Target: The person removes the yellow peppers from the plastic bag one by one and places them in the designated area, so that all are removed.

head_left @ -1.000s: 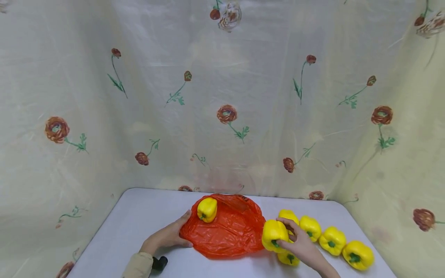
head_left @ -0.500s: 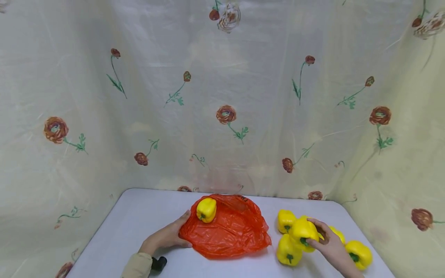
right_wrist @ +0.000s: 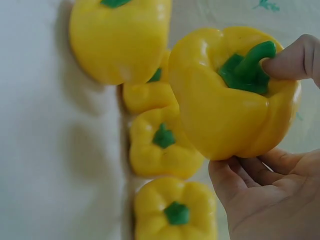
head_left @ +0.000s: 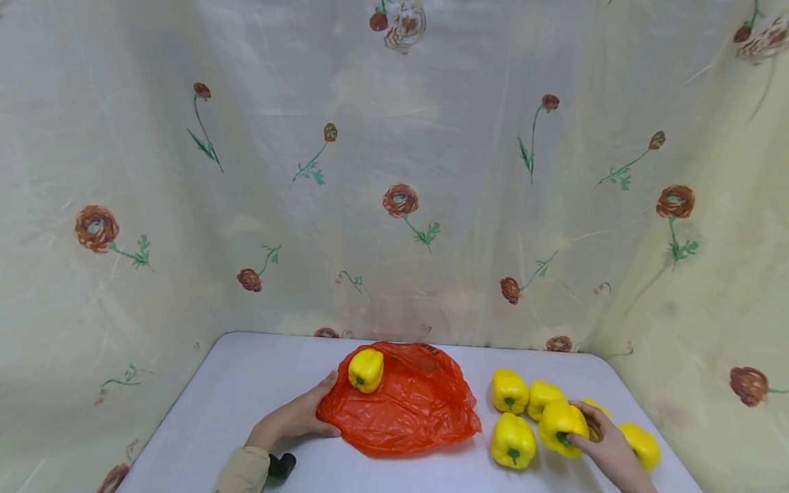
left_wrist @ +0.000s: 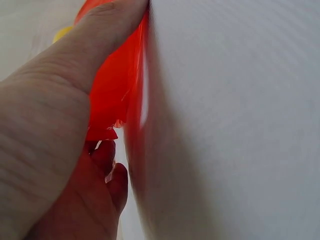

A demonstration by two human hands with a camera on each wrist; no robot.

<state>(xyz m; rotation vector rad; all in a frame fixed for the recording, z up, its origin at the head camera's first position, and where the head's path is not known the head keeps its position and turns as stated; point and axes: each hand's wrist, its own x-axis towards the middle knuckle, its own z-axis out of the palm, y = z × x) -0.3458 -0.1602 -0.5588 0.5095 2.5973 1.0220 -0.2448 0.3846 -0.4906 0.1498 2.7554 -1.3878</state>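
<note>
My right hand grips a yellow bell pepper with a green stem. In the right wrist view the thumb presses by the stem of this pepper and the fingers lie along its other side. My left hand holds the left edge of a red plastic bag, which lies spread on the table. The left wrist view shows the thumb along the bag's side, near the tabletop, with fingers behind it. One yellow pepper sits at the bag's upper left.
Right of the bag stand more yellow peppers, among them a front one, a back one and one at far right. A black object shows by the left wrist. Flowered cloth hangs behind the white table.
My right hand has carried its pepper from the bag's right edge rightward among the other peppers, then slightly lower. A pepper at front now stands farther uncovered. The left hand and bag stay nearly still.
</note>
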